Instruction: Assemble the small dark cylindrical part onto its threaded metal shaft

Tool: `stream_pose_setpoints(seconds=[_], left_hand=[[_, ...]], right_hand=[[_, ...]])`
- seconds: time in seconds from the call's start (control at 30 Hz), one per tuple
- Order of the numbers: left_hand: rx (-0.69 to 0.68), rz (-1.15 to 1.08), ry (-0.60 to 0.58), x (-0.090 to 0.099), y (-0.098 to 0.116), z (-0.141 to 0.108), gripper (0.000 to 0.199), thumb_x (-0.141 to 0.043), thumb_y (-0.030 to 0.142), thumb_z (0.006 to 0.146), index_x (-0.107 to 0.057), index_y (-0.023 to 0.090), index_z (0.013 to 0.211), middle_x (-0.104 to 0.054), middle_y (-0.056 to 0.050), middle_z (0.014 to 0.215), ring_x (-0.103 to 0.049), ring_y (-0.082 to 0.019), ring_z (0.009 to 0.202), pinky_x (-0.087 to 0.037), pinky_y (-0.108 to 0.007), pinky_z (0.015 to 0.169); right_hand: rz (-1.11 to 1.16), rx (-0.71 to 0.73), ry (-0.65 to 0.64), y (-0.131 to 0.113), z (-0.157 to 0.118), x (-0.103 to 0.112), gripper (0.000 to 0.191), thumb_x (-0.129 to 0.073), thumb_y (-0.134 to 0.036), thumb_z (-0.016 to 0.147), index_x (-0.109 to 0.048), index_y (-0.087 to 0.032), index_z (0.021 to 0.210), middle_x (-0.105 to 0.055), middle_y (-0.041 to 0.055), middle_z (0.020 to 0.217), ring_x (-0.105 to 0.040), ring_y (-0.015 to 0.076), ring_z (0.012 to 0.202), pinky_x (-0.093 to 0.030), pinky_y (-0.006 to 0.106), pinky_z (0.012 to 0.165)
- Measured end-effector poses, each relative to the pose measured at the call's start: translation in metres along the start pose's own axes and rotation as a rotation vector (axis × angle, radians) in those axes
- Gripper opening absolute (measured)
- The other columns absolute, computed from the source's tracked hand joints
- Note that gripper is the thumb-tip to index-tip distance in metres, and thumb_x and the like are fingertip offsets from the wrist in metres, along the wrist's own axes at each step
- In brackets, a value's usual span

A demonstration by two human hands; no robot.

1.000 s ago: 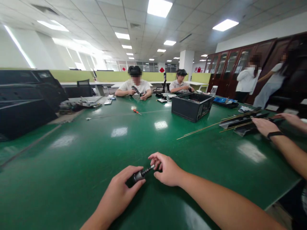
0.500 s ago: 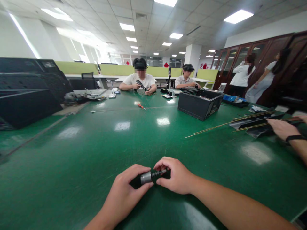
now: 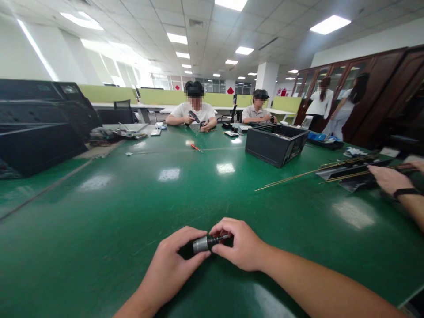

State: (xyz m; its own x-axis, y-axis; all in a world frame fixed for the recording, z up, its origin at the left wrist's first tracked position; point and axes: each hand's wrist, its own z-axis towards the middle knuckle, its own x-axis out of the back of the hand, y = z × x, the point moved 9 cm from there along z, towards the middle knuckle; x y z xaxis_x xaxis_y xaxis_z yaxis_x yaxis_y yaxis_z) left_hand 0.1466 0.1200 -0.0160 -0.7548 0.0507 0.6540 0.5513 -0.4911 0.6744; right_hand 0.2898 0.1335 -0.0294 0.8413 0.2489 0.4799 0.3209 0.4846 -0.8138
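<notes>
Left hand (image 3: 172,251) grips grey cylindrical tool (image 3: 200,245), thumb below, fingers above. Right hand (image 3: 243,245) curls about tool's thin shaft end, thumb and fingertips close to black ribbed part; cannot tell whether they press on it. Tool lies tilted between hands, over middle of near edge of green worktop (image 3: 165,207). Orange screwdriver (image 3: 196,147) toward far edge. Black computer case (image 3: 265,148) near far right corner. Thin rods (image 3: 288,178) toward right edge, beside co-worker's hand (image 3: 391,179) with dark wristband. Dark cases (image 3: 39,137) along left edge.
</notes>
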Motion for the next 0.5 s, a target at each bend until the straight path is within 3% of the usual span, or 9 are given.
stream_pose_setpoints(seconds=[0.3, 0.5], left_hand=[[-0.015, 0.000, -0.010, -0.0003, 0.0015, 0.0013, 0.019, -0.073, 0.028, 0.082, -0.071, 0.026, 0.101, -0.072, -0.001, 0.094, -0.068, -0.018, 0.087, -0.053, -0.026, 0.078], [-0.023, -0.004, -0.003, 0.0003, 0.0041, 0.0011, 0.017, -0.071, 0.028, 0.083, -0.072, 0.026, 0.099, -0.073, -0.002, 0.094, -0.068, -0.018, 0.086, -0.053, -0.027, 0.077]], right_hand=[[0.000, 0.001, -0.024, -0.0003, 0.0007, -0.0019, 0.009, -0.070, -0.023, 0.081, -0.073, -0.021, 0.089, -0.066, 0.0018, 0.085, -0.062, 0.0163, 0.079, -0.045, 0.028, 0.073], [-0.005, -0.009, -0.022, -0.0007, -0.0009, -0.0010, 0.023, -0.073, -0.022, 0.076, -0.070, -0.022, 0.099, -0.066, 0.0015, 0.090, -0.062, 0.0163, 0.079, -0.047, 0.028, 0.073]])
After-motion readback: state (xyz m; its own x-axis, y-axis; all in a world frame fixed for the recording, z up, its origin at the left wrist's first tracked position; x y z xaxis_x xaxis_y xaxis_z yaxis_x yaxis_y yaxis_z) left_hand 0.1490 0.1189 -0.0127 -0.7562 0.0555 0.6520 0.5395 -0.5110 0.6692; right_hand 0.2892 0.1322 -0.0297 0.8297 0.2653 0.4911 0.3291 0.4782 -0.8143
